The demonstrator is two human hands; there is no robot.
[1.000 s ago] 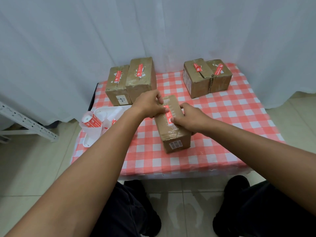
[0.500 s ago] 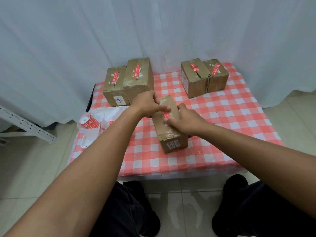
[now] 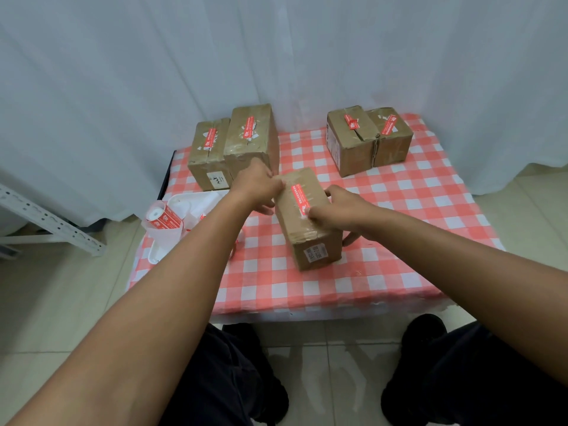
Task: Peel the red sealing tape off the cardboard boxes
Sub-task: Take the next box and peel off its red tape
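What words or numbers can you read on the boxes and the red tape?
Nothing reads clearly.
Red tape on the near box: white print, too blurred.
Barcode label on its front: too small.
White label on the back left box: handwritten marks, unclear.
Tape roll: blurred.

Makeshift packing room, white curtain (image 3: 153,72), taped boxes (image 3: 365,139)

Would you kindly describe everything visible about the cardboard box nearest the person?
The nearest cardboard box is brown and oblong, wrapped in glossy clear tape, lying on the checked tablecloth with one short end toward the camera. That end carries a small printed label. A strip of red sealing tape runs along its top. The left hand touches its far left edge; the right hand lies over its right side, fingertips at the strip's near end.
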